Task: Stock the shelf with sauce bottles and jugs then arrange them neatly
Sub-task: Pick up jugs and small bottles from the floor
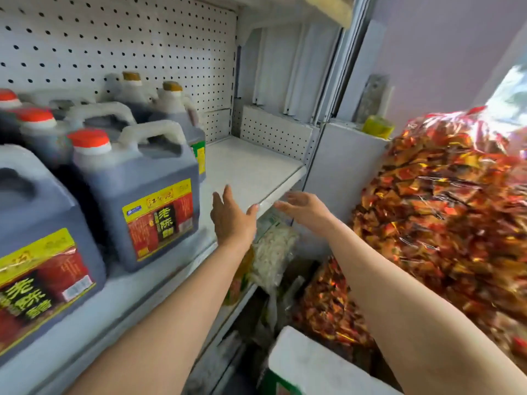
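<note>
1. Left hand [232, 220] – reached out in front of the shelf [251, 166], fingers straight and spread, grip open, nothing held.
2. Right hand [303, 208] – stretched toward the front edge of the same shelf, palm turned inward, fingers loose and extended, grip open and empty as well.
3. Both hands just beside the shelf edge, a small gap between them, neither touching a jug.
4. Front jug [137, 201] with red cap, dark liquid and a yellow-and-red label – stood upright on the shelf, near the left hand but apart from it.
5. Nearest jug [42, 252], same label, partly cut off at the left border, placed close beside the front jug.
6. More red-capped jugs [40, 132] lined up behind those two, blurred.
7. Two yellow-capped jugs [174, 115] farther back against the pegboard wall [128, 32], upright, one with a green-and-yellow label showing at its side.
8. Right part of the shelf bare, white, running to the corner post.
9. Large clear bag of red-and-gold packets [450, 201] piled to the right of the shelf, reaching down toward the floor.
10. Pale bagged goods [273, 249] on the level below the shelf, under the hands.
11. White box [313, 363] low in the foreground, under the right forearm.
12. Small yellow-green container [377, 126] seen on a ledge behind the bag.
</note>
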Motion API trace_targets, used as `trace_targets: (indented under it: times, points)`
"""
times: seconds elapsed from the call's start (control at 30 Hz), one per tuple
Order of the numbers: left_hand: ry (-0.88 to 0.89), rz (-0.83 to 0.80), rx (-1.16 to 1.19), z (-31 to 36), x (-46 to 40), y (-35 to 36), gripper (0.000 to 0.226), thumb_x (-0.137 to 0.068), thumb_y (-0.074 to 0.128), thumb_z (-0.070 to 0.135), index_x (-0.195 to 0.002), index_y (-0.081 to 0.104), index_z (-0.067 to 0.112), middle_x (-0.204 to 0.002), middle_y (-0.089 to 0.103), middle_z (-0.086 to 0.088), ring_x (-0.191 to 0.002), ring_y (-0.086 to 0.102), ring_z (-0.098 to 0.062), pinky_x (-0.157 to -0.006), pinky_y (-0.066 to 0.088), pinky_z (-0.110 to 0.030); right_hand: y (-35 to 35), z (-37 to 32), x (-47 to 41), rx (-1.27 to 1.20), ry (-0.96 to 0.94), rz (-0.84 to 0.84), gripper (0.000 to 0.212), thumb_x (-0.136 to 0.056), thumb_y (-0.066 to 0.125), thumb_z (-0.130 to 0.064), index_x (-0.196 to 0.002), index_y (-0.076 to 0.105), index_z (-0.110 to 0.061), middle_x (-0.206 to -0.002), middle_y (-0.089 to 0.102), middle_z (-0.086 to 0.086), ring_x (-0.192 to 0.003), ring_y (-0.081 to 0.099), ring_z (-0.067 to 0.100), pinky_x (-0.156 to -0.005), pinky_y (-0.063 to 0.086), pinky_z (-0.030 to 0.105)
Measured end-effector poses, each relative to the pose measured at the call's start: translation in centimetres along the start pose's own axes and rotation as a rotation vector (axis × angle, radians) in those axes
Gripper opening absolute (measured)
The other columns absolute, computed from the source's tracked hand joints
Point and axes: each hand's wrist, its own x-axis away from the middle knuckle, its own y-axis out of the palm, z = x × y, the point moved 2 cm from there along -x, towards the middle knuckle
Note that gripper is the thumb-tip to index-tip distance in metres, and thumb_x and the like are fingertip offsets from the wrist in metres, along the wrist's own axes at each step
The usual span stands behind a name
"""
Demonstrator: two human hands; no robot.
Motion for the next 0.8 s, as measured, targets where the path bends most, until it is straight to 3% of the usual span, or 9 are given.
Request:
trace_targets:
  times: [0.1, 0.2, 0.37, 0.5, 0.63, 0.8]
  points:
    - [0.031, -0.151, 0.019, -1.2, 4.8, -0.1, 0.071, -0.089, 0.070, 0.034, -0.150, 0.037, 0.016, -0.154, 0.036, -0.016, -0.141, 0.034, -0.033, -0.115, 0.030, -0.041, -0.8, 2.7, 8.0, -0.003, 0.075, 0.099, 0.069, -0.076, 0.080, -0.055, -0.134, 0.063, -0.021, -0.126, 0.067, -0.001, -0.114, 0.065, 0.016, -0.106, 0.050, 0.040]
    - [0.060, -0.313, -0.010, -1.2, 10.6, 0.3, 0.067, -0.087, 0.073, 0.034, -0.145, 0.044, 0.019, -0.145, 0.047, -0.012, -0.132, 0.046, -0.030, -0.107, 0.043, -0.043, -1.8, 4.9, 17.0, 0.034, 0.183, 0.167, 0.069, -0.080, 0.079, -0.051, -0.139, 0.059, -0.023, -0.136, 0.062, -0.001, -0.122, 0.061, 0.018, -0.106, 0.050, 0.039]
    - [0.124, -0.560, -0.035, -0.3, 20.1, 2.2, 0.061, -0.083, 0.077, 0.033, -0.138, 0.051, 0.025, -0.137, 0.048, -0.012, -0.122, 0.051, -0.031, -0.099, 0.046, -0.039, -3.8, 8.3, 29.7, 0.055, 0.408, 0.263, 0.071, -0.080, 0.081, -0.047, -0.142, 0.055, -0.025, -0.143, 0.057, 0.000, -0.127, 0.056, 0.020, -0.102, 0.052, 0.034]
    - [0.174, -0.716, -0.050, 0.8, 27.7, 3.9, 0.059, -0.083, 0.077, 0.033, -0.137, 0.051, 0.029, -0.139, 0.046, -0.010, -0.125, 0.049, -0.029, -0.100, 0.045, -0.039, -5.3, 10.6, 38.7, 0.121, 0.506, 0.369, 0.074, -0.080, 0.082, -0.045, -0.144, 0.054, -0.022, -0.142, 0.057, 0.001, -0.125, 0.056, 0.020, -0.081, 0.050, 0.022]
    - [0.237, -0.849, -0.040, 2.7, 36.0, 5.2, 0.060, -0.081, 0.079, 0.030, -0.135, 0.053, 0.028, -0.138, 0.046, -0.009, -0.125, 0.047, -0.030, -0.104, 0.047, -0.042, -6.8, 13.1, 48.5, 0.137, 0.605, 0.439, 0.079, -0.078, 0.083, -0.047, -0.146, 0.052, -0.022, -0.147, 0.054, 0.001, -0.134, 0.051, 0.019, -0.108, 0.045, 0.034]
    - [0.385, -1.002, -0.102, 5.2, 48.9, 6.5, 0.060, -0.082, 0.078, 0.031, -0.135, 0.052, 0.028, -0.138, 0.046, -0.011, -0.129, 0.044, -0.032, -0.106, 0.043, -0.043, -9.2, 16.2, 63.1, 0.162, 0.721, 0.545, 0.080, -0.077, 0.084, -0.046, -0.146, 0.051, -0.022, -0.144, 0.056, 0.003, -0.133, 0.052, 0.018, -0.110, 0.043, 0.033]
